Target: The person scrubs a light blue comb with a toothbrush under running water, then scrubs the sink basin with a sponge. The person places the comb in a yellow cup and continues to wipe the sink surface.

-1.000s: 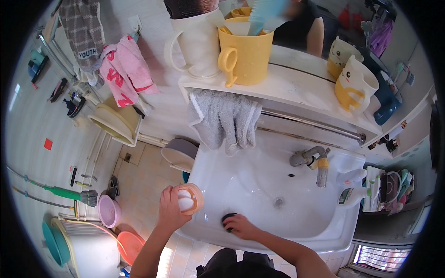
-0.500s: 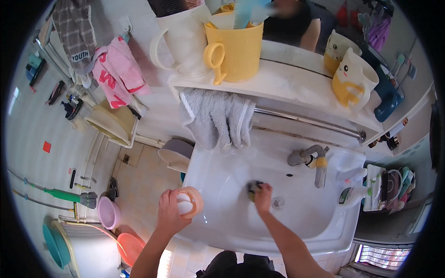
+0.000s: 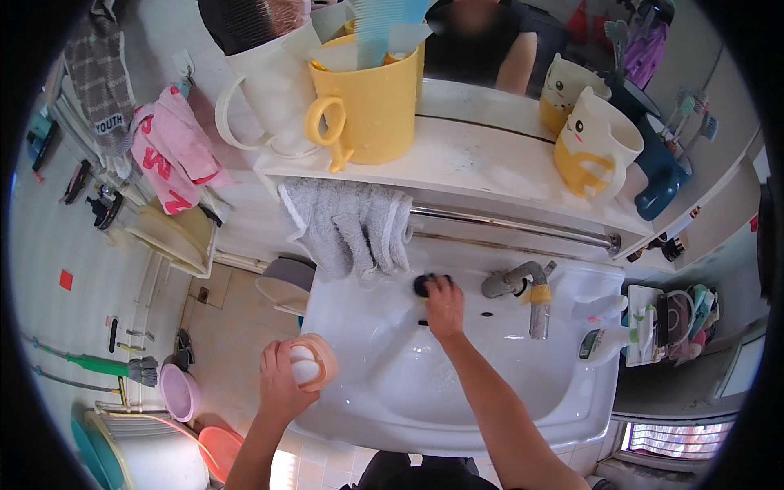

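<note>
My left hand [image 3: 280, 382] is closed round a peach-coloured, round-edged container [image 3: 328, 363], held over the left rim of the white sink [image 3: 359, 416]. Something white and smooth, like a bar of soap [image 3: 305, 367], shows inside it. At the back left of the basin, my right hand [image 3: 445, 309] presses a dark, sponge-like pad [image 3: 422, 284] to the white surface. Its fingers cover part of the pad, and its exact kind is unclear. To the right of that hand stands the grey faucet [image 3: 539, 302], with yellow tape round its spout.
A grey towel [image 3: 351, 224] hangs from a metal rail [image 3: 514, 222] behind the basin. Above, a shelf [image 3: 474, 167] bears a yellow mug [image 3: 367, 110], a white mug [image 3: 273, 94] and a cat-shaped cup [image 3: 596, 147]. A white bottle [image 3: 603, 345] lies at the sink's right side.
My right hand has slid the dark pad from mid-basin toward the back, near the towel. My left hand still holds the peach container. The whole view has shifted slightly.
</note>
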{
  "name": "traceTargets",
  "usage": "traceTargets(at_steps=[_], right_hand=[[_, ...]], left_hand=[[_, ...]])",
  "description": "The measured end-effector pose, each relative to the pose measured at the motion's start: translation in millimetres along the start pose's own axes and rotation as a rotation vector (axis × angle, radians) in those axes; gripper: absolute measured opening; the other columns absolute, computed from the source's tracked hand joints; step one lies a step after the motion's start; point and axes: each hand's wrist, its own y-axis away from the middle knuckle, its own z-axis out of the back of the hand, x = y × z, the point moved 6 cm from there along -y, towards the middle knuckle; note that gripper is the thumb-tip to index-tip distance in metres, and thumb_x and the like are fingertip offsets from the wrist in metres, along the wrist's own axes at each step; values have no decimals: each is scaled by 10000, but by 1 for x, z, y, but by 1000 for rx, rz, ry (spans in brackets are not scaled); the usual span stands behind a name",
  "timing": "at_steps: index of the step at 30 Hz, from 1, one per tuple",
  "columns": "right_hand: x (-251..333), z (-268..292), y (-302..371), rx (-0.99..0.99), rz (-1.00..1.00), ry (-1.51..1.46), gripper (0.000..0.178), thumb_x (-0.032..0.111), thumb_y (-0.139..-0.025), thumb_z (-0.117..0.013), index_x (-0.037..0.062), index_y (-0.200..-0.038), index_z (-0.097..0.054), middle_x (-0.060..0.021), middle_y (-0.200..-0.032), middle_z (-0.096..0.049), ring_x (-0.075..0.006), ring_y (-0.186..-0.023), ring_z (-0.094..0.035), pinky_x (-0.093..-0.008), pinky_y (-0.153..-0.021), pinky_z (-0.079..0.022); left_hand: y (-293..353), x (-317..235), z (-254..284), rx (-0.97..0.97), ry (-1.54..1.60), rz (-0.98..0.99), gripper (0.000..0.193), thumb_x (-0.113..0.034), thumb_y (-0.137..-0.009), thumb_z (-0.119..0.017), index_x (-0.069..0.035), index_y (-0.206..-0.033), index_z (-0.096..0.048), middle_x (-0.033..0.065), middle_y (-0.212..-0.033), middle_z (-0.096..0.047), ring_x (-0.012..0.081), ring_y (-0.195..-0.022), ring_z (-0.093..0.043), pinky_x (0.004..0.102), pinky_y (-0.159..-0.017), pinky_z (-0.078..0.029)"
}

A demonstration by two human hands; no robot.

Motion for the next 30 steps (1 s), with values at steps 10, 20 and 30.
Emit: traceTargets(at_steps=[10,20,30], right_hand=[[-94,-10,142,-105,-577,117,557,49,-753,-582,165,-1272,-416,-109,-1362,-311,-377,-1173,-348,-455,-934,-358],[-35,-18,130,409,-434,-502,514,86,-716,-647,108,-1193,-455,-169,-1199,-422,-384,-1090,-451,-416,-882,-423],[96,-48,8,144,258,-222,489,10,-719,-601,127,-1188,-532,-131,-1161,-482,-386,-980,-487,-442,-851,-405]], left_hand=[[1,3,5,-34,19,-7,848,-115,-468,-769,-46,-1199,-345,202,-1162,-383,388,-1083,-385,463,-905,-361],[12,13,2,-25,41,17,841,-117,-464,-775,-49,-1189,-354,197,-1163,-388,377,-1085,-387,456,-904,-369],[21,30,17,-49,0,73,774,-137,-502,-743,-37,-1174,-373,193,-1129,-406,377,-1056,-399,449,-903,-357]])
